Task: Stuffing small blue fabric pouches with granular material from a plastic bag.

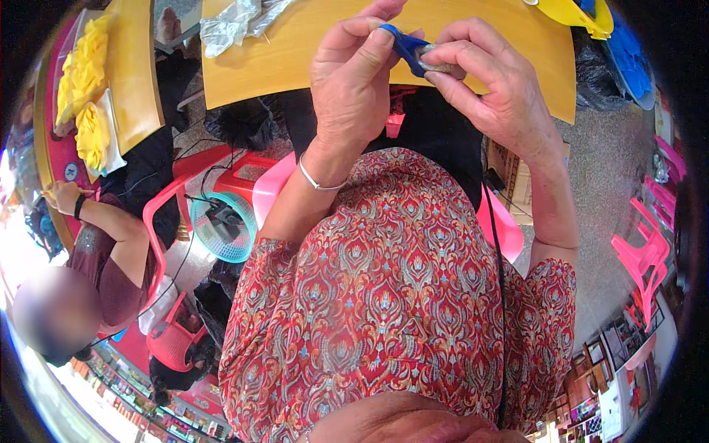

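Note:
Both my hands are raised over the near edge of a yellow table (295, 65). Between them stretches a small folded piece of dark blue fabric (406, 49). My left hand (350, 83), with a silver bangle at its wrist, pinches the fabric's left end between thumb and fingers. At the other end, my right hand (496, 83) is closed around a small silvery-grey thing (447, 70) that touches the fabric. Its kind is hard to make out, as fingers cover part of it.
A clear plastic bag (227, 26) lies on the table's far left. Blue fabric pieces (629, 65) sit at the far right. Left are yellow fabric pieces (90, 53), a seated person's hand (63, 198), a turquoise basket (221, 241) and a red chair (153, 210). Pink stools (639, 255) stand right.

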A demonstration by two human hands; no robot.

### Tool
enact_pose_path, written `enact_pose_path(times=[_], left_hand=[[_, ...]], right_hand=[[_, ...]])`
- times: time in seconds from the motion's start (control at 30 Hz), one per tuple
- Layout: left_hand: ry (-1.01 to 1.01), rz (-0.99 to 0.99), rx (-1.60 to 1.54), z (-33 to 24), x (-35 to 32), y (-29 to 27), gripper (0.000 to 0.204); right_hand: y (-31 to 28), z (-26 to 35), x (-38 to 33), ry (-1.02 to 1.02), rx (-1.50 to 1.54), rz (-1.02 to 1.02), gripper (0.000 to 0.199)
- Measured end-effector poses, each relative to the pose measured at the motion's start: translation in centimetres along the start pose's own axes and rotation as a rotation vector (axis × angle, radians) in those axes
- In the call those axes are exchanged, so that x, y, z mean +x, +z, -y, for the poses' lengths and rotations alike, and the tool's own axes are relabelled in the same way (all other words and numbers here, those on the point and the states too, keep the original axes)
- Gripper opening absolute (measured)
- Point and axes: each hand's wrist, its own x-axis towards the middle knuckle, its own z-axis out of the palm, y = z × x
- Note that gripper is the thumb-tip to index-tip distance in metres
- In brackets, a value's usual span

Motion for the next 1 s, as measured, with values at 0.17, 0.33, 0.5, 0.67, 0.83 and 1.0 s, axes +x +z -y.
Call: enact_pose_path(times=[0.17,0.33,0.5,0.67,0.83,1.0], left_hand=[[-0.021,0.000,0.010,-0.4,-0.3,0.2,0.012],[-0.091,-0.067,0.042,-0.6,-0.4,2.0,0.019],[-0.077,-0.020,0.175,0.4,-0.6,0.9,0.018],[-0.050,-0.022,0.024,0.7,0.1,1.6,0.013],[0.146,0.441,-0.029,2.2,1.6,-2.0,0.011],[-0.108,0.028,0.046,0.3,-0.9,2.1,0.014]], right_hand=[[-0.5,0.4,0.0,0.027,-0.001,0.010,0.018],[-0.4,0.5,-0.1,0.064,0.010,-0.063,0.025],[-1.8,2.3,1.2,0.112,0.027,-0.038,0.023],[3.3,-2.8,2.0,-0.594,0.463,-0.464,0.022],[2.0,-2.4,0.8,-0.280,0.201,-0.146,0.021],[2.2,-2.5,0.6,-0.621,0.347,-0.421,0.021]])
